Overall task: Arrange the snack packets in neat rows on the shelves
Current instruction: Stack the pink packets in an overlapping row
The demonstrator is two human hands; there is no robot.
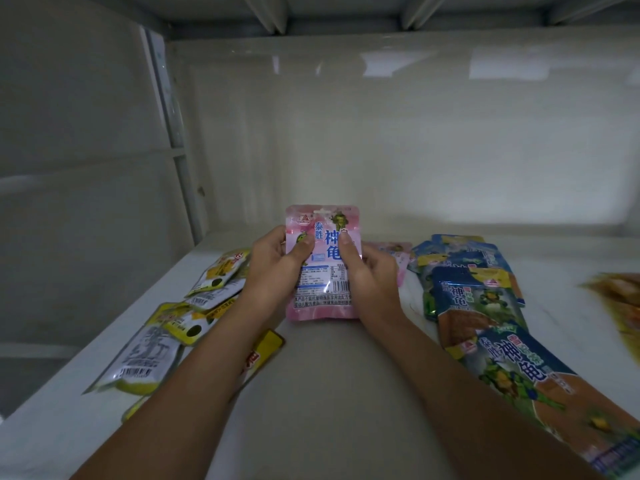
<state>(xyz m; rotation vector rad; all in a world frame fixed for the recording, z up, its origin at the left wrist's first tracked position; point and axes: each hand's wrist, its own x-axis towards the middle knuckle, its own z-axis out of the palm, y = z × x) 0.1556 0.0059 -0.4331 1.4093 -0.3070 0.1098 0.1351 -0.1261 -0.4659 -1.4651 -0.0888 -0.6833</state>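
Shelving comes first: a pale, glossy white shelf [329, 393] with a smooth back wall fills most of the head view and carries every packet. To the right of the pink packet, a row of overlapping blue-and-green plastic snack packets [485, 306] with turtle pictures runs from near the back wall toward the front edge of the shelf. To the left of the pink packet lies a looser line of yellow-and-silver foil packets [180, 323], some tilted, one partly hidden under the left forearm. Far to the right of the pink packet, a blurred orange-yellow packet [620, 306] lies at the frame's edge. Central is the pink plastic snack packet [322, 268], flat with blue lettering, upright, its lower edge at or just above the shelf; I cannot tell which. The left hand [277, 265] grips its left side, thumb across the front. The right hand [370, 271] grips its right side likewise. Just behind the right hand, a second pink packet [398, 258] lies flat on the shelf.
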